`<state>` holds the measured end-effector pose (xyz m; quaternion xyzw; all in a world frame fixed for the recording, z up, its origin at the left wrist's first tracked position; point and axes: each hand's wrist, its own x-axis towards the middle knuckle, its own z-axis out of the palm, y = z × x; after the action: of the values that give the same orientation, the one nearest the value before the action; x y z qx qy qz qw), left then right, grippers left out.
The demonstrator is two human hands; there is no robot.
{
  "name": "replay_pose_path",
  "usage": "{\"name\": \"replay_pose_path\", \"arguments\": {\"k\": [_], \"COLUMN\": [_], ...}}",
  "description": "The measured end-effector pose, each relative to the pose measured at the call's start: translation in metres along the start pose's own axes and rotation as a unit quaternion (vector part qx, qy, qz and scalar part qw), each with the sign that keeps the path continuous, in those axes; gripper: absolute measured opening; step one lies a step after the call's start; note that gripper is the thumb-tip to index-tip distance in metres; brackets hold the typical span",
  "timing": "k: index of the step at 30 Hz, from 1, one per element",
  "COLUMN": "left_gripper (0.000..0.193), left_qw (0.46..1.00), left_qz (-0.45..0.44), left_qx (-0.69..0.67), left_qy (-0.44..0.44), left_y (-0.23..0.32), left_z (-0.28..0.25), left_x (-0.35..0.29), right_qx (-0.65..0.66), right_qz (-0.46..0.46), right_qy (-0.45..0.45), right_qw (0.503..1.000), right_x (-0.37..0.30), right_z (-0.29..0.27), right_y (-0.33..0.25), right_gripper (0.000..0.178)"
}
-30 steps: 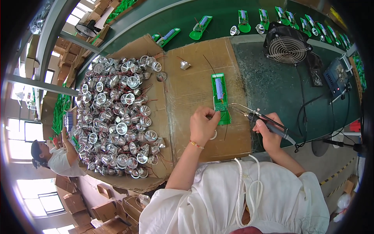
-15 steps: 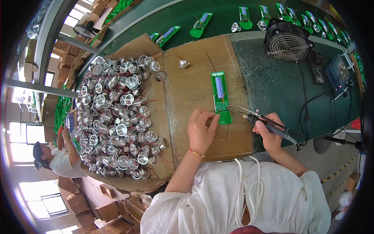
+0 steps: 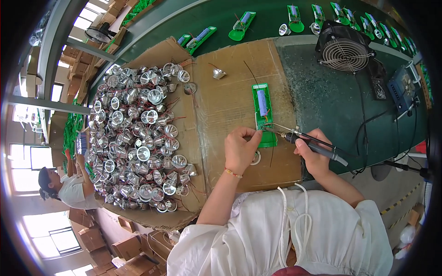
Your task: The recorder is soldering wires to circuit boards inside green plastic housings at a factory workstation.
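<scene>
A green plastic flashlight housing (image 3: pixel 270 99) lies on the cardboard, with a purple cylindrical battery (image 3: pixel 262 102) and a small circuit board (image 3: pixel 262 124) in it. My left hand (image 3: pixel 241 147) is closed in a pinch at the board's left edge; what lies between the fingertips is too small to make out. Partly hidden beneath that hand, a pale round rim (image 3: pixel 256 158) shows. My right hand (image 3: pixel 314 152) grips a soldering iron (image 3: pixel 317 147) with a thin metal feed tube alongside, its tip at the board. Dark thin wires stick out past both ends of the housing.
Many silver reflector cups (image 3: pixel 138 133) with red wires are heaped at left, and one cup (image 3: pixel 218 73) sits apart. A fan (image 3: pixel 344 54) and a blue soldering unit (image 3: pixel 404 87) stand at right. More green housings (image 3: pixel 242 25) line the far belt. Another person (image 3: pixel 69 184) works at far left.
The iron's tip has shifted left onto the board. The pale rim has come into view below my left hand. The whole view has shifted slightly.
</scene>
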<state>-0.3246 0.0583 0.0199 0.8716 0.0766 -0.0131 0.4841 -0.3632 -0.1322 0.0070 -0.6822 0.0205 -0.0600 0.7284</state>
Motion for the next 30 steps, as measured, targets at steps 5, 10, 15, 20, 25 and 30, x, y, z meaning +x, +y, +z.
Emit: {"name": "replay_pose_path", "arguments": {"k": [5,10,15,20,25,30], "left_gripper": [0.019,0.019,0.019,0.019,0.014,0.019], "left_qw": [1.0,0.999,0.999,0.999,0.973,0.943], "left_qz": [-0.023,-0.039,-0.03,0.014,0.111,0.172], "left_qx": [-0.003,0.019,0.018,0.009,0.18,0.284], "left_qy": [-0.006,-0.021,-0.01,0.049,-0.095,-0.029], "left_y": [0.0,0.005,0.002,0.02,0.01,0.051], "left_z": [-0.001,-0.004,-0.002,-0.01,0.0,0.04], "left_x": [0.002,0.003,0.003,-0.003,0.045,0.206], "right_qx": [0.017,0.016,0.004,-0.022,-0.048,-0.044], "right_qz": [0.015,-0.081,-0.081,-0.081,-0.038,0.004], "right_qy": [0.038,0.061,0.069,0.091,0.095,0.098], "right_qw": [0.999,0.995,0.994,0.992,0.994,0.994], "right_x": [-0.003,-0.004,0.0,0.008,0.016,0.018], "right_z": [-0.001,-0.011,-0.019,-0.033,-0.038,-0.031], "right_y": [-0.003,0.003,0.008,0.012,0.015,0.017], "right_gripper": [0.014,0.016,0.017,0.017,0.015,0.015]}}
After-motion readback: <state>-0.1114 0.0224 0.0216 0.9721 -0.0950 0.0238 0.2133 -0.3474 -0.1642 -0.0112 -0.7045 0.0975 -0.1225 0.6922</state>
